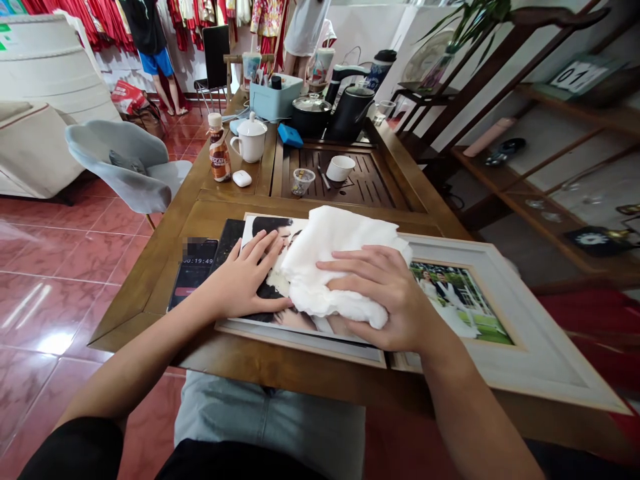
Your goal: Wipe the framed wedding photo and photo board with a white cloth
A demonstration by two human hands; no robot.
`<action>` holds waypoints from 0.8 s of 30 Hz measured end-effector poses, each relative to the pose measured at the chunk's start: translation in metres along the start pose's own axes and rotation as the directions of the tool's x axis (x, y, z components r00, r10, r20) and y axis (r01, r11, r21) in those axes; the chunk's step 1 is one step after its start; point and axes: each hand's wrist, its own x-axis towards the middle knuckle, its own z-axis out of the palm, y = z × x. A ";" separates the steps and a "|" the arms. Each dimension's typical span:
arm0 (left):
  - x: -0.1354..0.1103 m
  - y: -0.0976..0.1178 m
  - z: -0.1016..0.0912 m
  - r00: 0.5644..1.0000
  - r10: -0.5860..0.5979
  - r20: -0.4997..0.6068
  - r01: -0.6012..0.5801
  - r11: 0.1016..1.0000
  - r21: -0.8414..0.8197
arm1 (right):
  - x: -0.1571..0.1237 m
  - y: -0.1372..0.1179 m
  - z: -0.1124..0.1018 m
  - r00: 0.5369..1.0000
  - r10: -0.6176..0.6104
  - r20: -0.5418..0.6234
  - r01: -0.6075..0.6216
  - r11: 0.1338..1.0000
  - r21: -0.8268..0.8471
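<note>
My left hand (pixel 247 280) lies flat with its fingers spread on a large photo print (pixel 270 225) of a couple, near the table's front edge. A bunched soft white cloth (pixel 345 230) covers the right part of that print. Over the cloth my right hand (pixel 387 293) is curved, its fingers pressing and gripping it. To the right lies a white-framed wedding photo (pixel 463 303), its left edge partly hidden by my right hand and the cloth. A dark board (pixel 233 235) shows under the print's left side. Beside my left wrist rests a phone (pixel 195 270) with a running timer.
On the wooden table (pixel 165 267) stand a bottle (pixel 219 148), a lidded white mug (pixel 250 139) and a white earbud case (pixel 242 178). The tea tray (pixel 365 190) holds a small plastic cup (pixel 303 181) and a white cup (pixel 341 168). Kettle (pixel 353 110) and shelves (pixel 560 193) are farther off. Two people stand behind.
</note>
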 end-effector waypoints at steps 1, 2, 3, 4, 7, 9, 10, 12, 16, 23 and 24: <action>0.000 0.000 0.000 1.000 0.000 0.001 0.000 1.000 0.000 | 0.000 0.000 0.000 1.000 0.012 -0.004 -0.012 1.000 -0.014; 0.000 0.000 0.000 1.000 -0.001 0.002 0.001 1.000 0.000 | 0.001 0.000 0.000 1.000 0.029 -0.012 -0.030 0.999 -0.037; 0.000 0.000 -0.001 1.000 -0.003 0.004 0.003 1.000 0.000 | 0.001 0.000 0.000 0.999 0.047 -0.020 -0.048 0.997 -0.068; -0.001 0.001 -0.001 1.000 -0.006 0.005 0.006 1.000 0.001 | 0.002 0.000 0.000 0.998 0.061 -0.032 -0.064 0.993 -0.100; -0.001 0.002 -0.002 1.000 -0.012 0.010 0.012 1.000 0.003 | 0.003 0.000 0.000 0.995 0.079 -0.056 -0.087 0.983 -0.160; -0.001 0.002 -0.003 1.000 -0.012 0.012 0.012 1.000 -0.001 | 0.003 0.000 0.001 0.995 0.077 -0.059 -0.085 0.984 -0.154; -0.001 0.002 -0.003 1.000 -0.010 0.010 0.010 1.000 -0.005 | 0.003 0.000 0.001 0.996 0.073 -0.058 -0.080 0.987 -0.138; -0.001 0.002 -0.002 1.000 -0.003 0.001 0.003 1.000 -0.012 | 0.002 0.000 0.001 0.997 0.060 -0.048 -0.064 0.994 -0.092; -0.001 0.000 -0.001 1.000 0.002 -0.006 -0.002 1.000 -0.012 | 0.000 0.000 0.001 1.000 0.030 -0.006 -0.030 0.999 -0.014; -0.001 0.000 -0.001 1.000 0.008 -0.016 -0.008 1.000 -0.024 | 0.001 -0.002 0.001 0.995 0.095 -0.032 -0.097 0.994 -0.055; -0.001 0.001 -0.001 1.000 0.006 -0.014 -0.006 1.000 -0.025 | 0.001 -0.002 0.002 0.994 0.105 -0.040 -0.107 0.992 -0.070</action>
